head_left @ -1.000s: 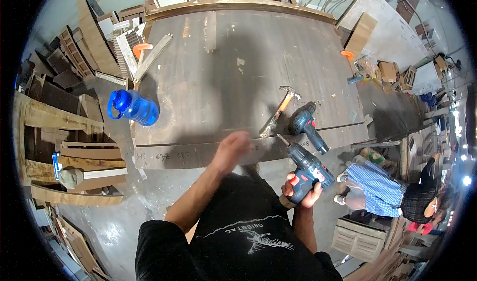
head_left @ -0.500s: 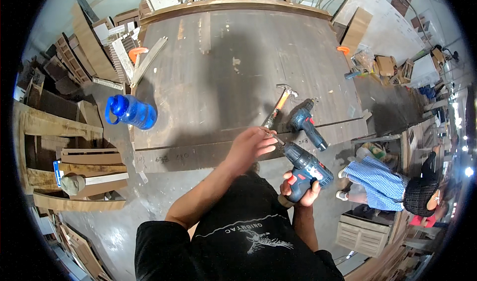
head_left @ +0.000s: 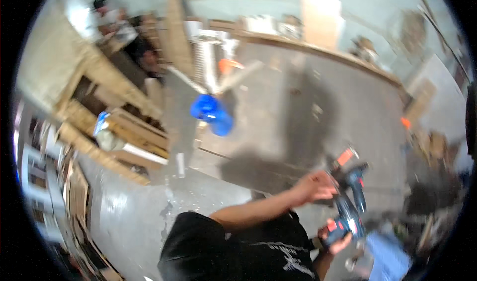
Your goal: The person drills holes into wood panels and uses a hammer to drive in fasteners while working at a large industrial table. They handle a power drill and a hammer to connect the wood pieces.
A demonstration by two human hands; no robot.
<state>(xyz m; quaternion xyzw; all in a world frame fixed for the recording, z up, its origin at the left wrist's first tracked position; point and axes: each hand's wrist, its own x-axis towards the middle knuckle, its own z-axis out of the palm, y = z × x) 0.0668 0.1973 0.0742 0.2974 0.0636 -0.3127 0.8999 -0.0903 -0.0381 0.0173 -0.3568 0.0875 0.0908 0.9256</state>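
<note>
The picture is smeared by motion. My right hand [head_left: 338, 242] is wrapped round the grip of a dark blue cordless drill [head_left: 349, 215] with red parts, its chuck directed away from me. At the drill's front end, my left hand [head_left: 316, 186] has its fingers closed together on a thin bit [head_left: 336, 182]; the fingertips are blurred. Just beyond, on the table, lie a second cordless drill [head_left: 357, 186] and a hammer [head_left: 345, 157] with an orange handle.
The worktable [head_left: 258, 117] spreads ahead of me. A blue water bottle [head_left: 213, 114] stands at its left edge, near wood strips [head_left: 241, 76]. Wooden boards [head_left: 136, 132] are stacked on the left. A person [head_left: 124, 30] is at the far left; blue checked clothing [head_left: 387, 258] shows lower right.
The view has swung left, so table, bottle and tools sit further right in it. A person at the far left has come into sight. Both hands keep about the same pose at the drill.
</note>
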